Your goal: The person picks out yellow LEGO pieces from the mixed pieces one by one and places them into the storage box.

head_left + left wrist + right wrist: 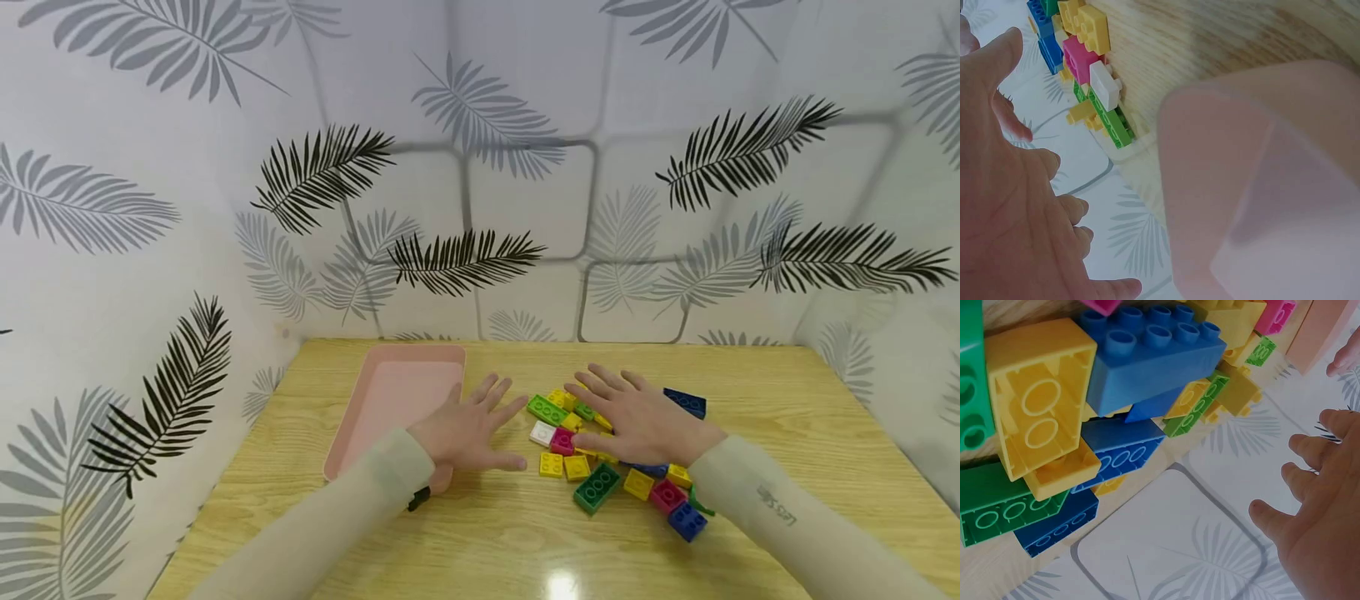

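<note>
My left hand (467, 429) is held with fingers spread at the right side of a pink tray (343, 417), overlapping its edge in the head view. It holds nothing. My right hand (643, 417), fingers also extended and holding nothing, hovers over a loose pile of toy building bricks and hides part of it. Among them are a white brick (543, 433), a pink brick (562, 442), a dark green brick (597, 488) and several yellow ones. The right wrist view shows a blue brick (1154, 369) and a large yellow brick (1041, 400) beside the hand.
The wooden table (495, 542) carries the tray on the left and the bricks right of centre. A navy brick (685, 403) lies at the pile's far right, a blue brick (687, 521) at its near right. Patterned cloth (525, 200) rises behind the table.
</note>
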A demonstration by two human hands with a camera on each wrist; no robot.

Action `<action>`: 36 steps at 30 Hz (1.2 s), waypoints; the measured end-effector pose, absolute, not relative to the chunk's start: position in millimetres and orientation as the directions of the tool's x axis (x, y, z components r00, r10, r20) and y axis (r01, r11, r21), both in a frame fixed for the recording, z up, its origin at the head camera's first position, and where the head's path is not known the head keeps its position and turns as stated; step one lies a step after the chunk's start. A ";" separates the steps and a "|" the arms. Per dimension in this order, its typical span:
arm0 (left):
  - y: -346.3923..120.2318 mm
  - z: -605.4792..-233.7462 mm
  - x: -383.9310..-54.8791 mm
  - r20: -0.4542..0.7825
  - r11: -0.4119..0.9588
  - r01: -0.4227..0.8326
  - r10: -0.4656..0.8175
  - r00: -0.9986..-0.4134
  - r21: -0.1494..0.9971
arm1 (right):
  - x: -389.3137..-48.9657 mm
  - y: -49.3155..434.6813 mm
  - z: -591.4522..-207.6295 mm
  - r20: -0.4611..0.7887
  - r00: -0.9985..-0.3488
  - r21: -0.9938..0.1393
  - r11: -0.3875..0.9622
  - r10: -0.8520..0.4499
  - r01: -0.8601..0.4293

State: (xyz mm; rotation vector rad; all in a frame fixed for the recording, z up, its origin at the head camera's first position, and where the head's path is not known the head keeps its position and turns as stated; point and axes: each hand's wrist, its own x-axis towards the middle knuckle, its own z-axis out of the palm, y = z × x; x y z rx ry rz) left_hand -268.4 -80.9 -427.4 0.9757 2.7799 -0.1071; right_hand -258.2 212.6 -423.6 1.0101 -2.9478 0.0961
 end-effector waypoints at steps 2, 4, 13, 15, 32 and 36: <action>-80.8 -427.9 -267.9 -0.205 0.778 0.628 0.615 -0.762 0.000 | -257.6 212.4 -424.6 0.038 -0.790 -0.054 0.788 -0.612 -0.613; -80.4 -429.1 -267.5 -0.201 0.776 0.630 0.617 -0.761 -0.001 | -257.0 212.5 -425.7 0.032 -0.792 -0.062 0.789 -0.610 -0.611; -78.2 -428.6 -266.6 -0.205 0.784 0.621 0.605 -0.769 -0.013 | -255.0 215.1 -429.1 0.020 -0.795 -0.075 0.792 -0.606 -0.606; -78.3 -427.6 -266.5 -0.206 0.785 0.620 0.605 -0.769 -0.010 | -253.7 215.9 -429.3 0.025 -0.796 -0.076 0.792 -0.605 -0.605; -168.9 -409.3 -251.2 0.291 0.810 0.583 0.542 -0.788 0.071 | -223.4 250.9 -409.1 0.149 -0.772 -0.081 0.771 -0.618 -0.632; -209.8 -413.9 -251.6 0.276 0.923 0.371 0.332 -0.902 0.101 | -219.0 256.3 -410.6 0.128 -0.784 -0.100 0.779 -0.607 -0.619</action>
